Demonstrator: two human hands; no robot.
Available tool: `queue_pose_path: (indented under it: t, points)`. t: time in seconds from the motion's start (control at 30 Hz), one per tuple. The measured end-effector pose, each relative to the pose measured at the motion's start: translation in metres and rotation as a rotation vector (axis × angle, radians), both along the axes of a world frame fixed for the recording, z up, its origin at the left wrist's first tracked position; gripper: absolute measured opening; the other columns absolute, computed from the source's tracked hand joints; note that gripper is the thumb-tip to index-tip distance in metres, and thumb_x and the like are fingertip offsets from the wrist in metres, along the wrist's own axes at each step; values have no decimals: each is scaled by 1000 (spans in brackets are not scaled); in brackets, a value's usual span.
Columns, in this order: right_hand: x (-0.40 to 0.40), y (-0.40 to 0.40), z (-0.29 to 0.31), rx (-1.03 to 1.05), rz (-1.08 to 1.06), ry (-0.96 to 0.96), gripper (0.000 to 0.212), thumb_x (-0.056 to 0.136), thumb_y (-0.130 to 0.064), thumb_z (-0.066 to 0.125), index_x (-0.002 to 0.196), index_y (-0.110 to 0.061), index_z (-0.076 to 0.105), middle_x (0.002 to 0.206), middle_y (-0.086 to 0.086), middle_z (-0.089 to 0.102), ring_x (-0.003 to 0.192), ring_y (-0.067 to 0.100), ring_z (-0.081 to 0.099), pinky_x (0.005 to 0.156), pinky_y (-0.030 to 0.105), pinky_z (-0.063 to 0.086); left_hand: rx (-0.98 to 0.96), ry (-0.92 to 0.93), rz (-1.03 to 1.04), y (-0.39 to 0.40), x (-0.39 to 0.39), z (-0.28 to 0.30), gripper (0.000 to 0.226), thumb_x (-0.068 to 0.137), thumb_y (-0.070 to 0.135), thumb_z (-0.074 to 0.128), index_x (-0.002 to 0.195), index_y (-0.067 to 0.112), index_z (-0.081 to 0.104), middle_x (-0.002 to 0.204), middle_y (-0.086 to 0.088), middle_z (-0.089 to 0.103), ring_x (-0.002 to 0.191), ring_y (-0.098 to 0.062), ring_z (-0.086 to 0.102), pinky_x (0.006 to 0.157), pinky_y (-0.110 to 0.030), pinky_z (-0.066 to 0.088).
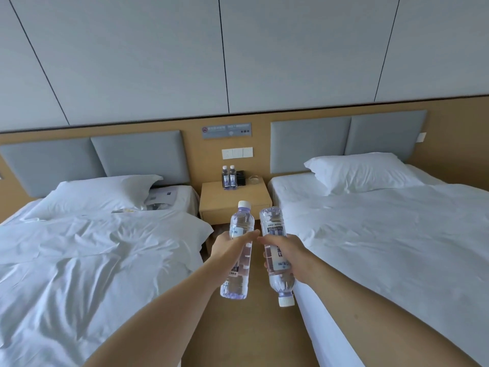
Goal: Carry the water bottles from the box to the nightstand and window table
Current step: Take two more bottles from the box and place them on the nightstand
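My left hand (pixel 229 247) grips a clear water bottle (pixel 239 266) around its middle, white cap pointing up and away. My right hand (pixel 287 254) grips a second water bottle (pixel 272 223) held upside down, its white cap near the floor side. Both are held out in the aisle between two beds. Ahead stands the wooden nightstand (pixel 235 201), with two more water bottles (pixel 229 177) standing upright side by side at its back left. The box and the window table are out of view.
A rumpled bed (pixel 92 247) lies on the left and a smoother bed (pixel 397 234) on the right, flanking a narrow tan floor aisle (pixel 251 335). A black object (pixel 240 177) and a glass ashtray (pixel 254 179) sit at the nightstand's back. Wall switches (pixel 237 153) hang above.
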State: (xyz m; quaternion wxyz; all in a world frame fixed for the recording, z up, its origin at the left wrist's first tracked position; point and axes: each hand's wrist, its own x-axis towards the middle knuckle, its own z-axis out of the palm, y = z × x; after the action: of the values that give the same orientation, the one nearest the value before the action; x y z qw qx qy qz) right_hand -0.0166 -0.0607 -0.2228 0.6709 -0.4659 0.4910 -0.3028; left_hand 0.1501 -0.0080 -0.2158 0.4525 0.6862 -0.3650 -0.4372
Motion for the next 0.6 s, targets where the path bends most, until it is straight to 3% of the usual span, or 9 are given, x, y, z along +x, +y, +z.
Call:
queue_pose_path:
  t: [0.17,0.27,0.33,0.43,0.6]
  points:
    - [52,-112,-6,0,-22,27,37,71,-24,86,100,-5,71,74,16,66,59,29,65,58,35,56,-2,2,-2,-121,49,-16,47,70,56,86,97,21,70,75,-3,78,69,-21,77,69,-42,66]
    - [79,-176,-4,24,-38,41,35,73,-23,86,99,-6,69,74,16,65,58,28,64,56,33,56,38,33,-6,-190,78,-16,48,73,54,85,101,19,70,83,-7,78,76,-26,78,72,-47,66]
    - [95,-213,-2,42,-38,47,35,74,-24,86,100,-6,69,74,15,67,57,27,65,56,32,56,53,48,5,-229,97,-11,48,73,55,84,100,19,69,83,-7,77,74,-24,77,65,-40,66]
    - [117,-264,-2,69,-48,43,35,74,-24,85,98,-6,68,74,16,68,57,28,64,57,32,56,35,50,28,-285,122,-7,45,73,60,83,96,26,64,85,-2,75,72,-18,73,51,-24,51]
    - [150,-346,-13,82,-29,75,39,75,-27,86,103,-6,69,74,13,69,58,26,66,57,32,57,41,74,59,-358,153,-25,51,68,65,83,100,30,65,85,2,76,76,-16,73,55,-26,48]
